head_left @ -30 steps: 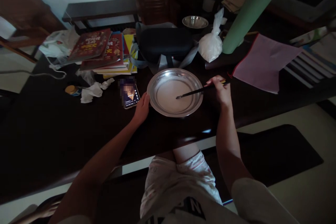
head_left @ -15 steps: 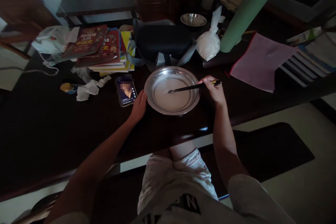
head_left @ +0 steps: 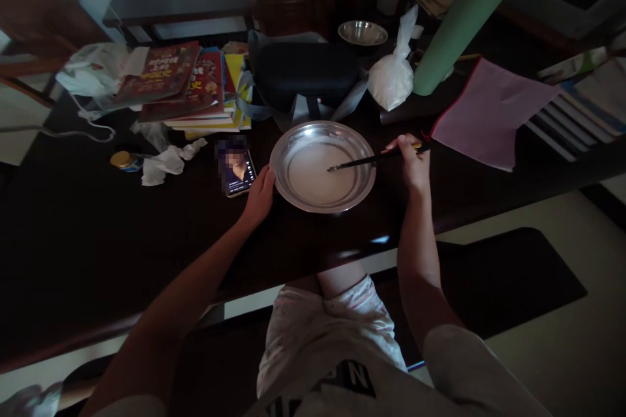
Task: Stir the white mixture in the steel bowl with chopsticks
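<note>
A wide metal basin (head_left: 325, 207) stands on the dark table with a pale, milky mixture (head_left: 315, 176) inside. My left hand (head_left: 261, 194) grips its left rim, thumb side up, with the other fingers partly hidden. Black chopsticks (head_left: 359, 161) with yellowish ends are held in my closed right hand (head_left: 413, 161), to the right of the basin. Their tips reach over the rim to the mixture near its middle and look coated with some of it. Left of the basin, close to my left hand, lies a phone (head_left: 237, 171) with its screen lit.
Stacked books (head_left: 205, 88), a black case (head_left: 306, 71) and a knotted bag of white powder (head_left: 391, 81) line the back. A tall green bottle (head_left: 460, 32) and a pink pouch (head_left: 493, 114) stand to the right. Crumpled tissue (head_left: 163, 165) and a small jar (head_left: 126, 161) lie left.
My right hand has moved right, drawing the chopsticks' tips rightward through the basin. My left hand stays at the rim.
</note>
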A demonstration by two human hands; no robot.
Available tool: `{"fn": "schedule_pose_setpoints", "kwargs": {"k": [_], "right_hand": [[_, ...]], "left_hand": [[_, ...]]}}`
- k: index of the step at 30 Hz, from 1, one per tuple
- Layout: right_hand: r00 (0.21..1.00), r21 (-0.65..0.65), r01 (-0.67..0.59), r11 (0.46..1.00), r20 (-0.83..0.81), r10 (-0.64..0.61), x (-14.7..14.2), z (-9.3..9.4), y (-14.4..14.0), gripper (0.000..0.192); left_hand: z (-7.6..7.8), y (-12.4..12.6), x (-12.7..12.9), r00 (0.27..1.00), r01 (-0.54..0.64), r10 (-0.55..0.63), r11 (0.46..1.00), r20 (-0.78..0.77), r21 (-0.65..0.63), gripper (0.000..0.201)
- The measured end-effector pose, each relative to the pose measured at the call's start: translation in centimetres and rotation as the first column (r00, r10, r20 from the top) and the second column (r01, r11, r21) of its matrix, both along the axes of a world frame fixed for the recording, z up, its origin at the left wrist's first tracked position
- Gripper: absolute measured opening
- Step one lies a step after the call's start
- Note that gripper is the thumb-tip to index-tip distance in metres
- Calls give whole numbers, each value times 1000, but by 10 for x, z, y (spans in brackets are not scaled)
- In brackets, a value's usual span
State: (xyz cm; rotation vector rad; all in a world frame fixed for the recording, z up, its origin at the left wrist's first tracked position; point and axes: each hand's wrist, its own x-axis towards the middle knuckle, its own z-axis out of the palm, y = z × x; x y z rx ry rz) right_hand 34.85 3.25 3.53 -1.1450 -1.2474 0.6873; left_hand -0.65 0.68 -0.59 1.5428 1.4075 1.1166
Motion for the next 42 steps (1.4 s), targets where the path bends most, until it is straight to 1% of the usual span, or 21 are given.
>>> {"fn": "schedule_pose_setpoints", "kwargs": {"k": [4,5,7,9,10,11,14,16,19,21,25,26,27,30,31,32,35,36,37,40,42], "right_hand": [[986,-53,-156,986,53,159,-3,1,-2,55],[983,-50,-166,985,73,169,-4,2,-2,55],[991,-25,-109,994,81,111,-4,3,-2,57],[999,-4,-16,1000,47,16,-3,3,-1,58],[1000,-4,10,1000,29,-9,-2,3,-1,58],[1000,-16,7,1000,23,-7,-2,3,-2,57],[992,-65,-99,993,66,103,-4,3,-3,57],[985,-63,-136,989,97,142,-5,4,-4,56],[995,-14,-69,998,65,69,-5,3,-3,54],[999,-9,-37,999,33,37,-4,3,-3,54],[985,-62,-140,988,90,146,-5,1,-3,54],[984,-59,-146,988,99,151,-6,1,-3,53],[987,-45,-129,991,95,133,-5,1,-3,52],[999,3,-23,1000,32,23,-4,1,-2,52],[1000,-1,-12,1000,22,12,-4,1,-3,52],[999,-14,-28,1000,28,28,-4,1,-3,52],[985,-64,-134,989,103,140,-5,2,-4,53],[981,-65,-147,987,119,154,-5,2,-4,54],[982,-57,-140,989,121,146,-5,2,-3,54],[997,-8,-40,999,59,40,-3,1,-2,53],[999,-14,-38,999,31,38,-2,0,-2,52]], "left_hand": [[-1,0,0,1000,-5,5,1000,14,9,68],[-1,0,1,1000,-8,8,1000,17,3,68],[0,0,1,1000,-16,17,1000,15,-6,68],[1,-1,0,1000,-20,20,1000,8,-3,67],[2,-1,0,1000,-17,17,1000,3,2,66],[2,-1,0,1000,-14,14,1000,-3,9,66],[1,0,0,1000,-3,3,1000,-6,16,66],[0,0,0,1000,0,0,1000,9,12,66],[-1,0,1,1000,-7,7,1000,23,8,65],[-1,0,2,1000,-10,10,1000,23,17,67],[0,0,2,1000,-4,4,999,17,32,68],[0,0,2,1000,-7,6,1000,18,27,67],[-1,0,2,1000,-10,9,1000,21,21,67],[-2,0,1,999,-7,7,1000,38,1,66],[-2,0,1,999,-2,2,1000,44,-5,67],[-2,0,1,999,2,-1,1000,47,-9,67],[-2,0,1,999,3,-3,1000,42,-2,69],[-1,0,1,999,-2,1,1000,37,10,69],[-1,0,1,999,-6,5,1000,33,19,69],[0,0,2,1000,-11,10,1000,30,22,68],[0,0,2,999,-12,12,1000,32,12,67]]}}
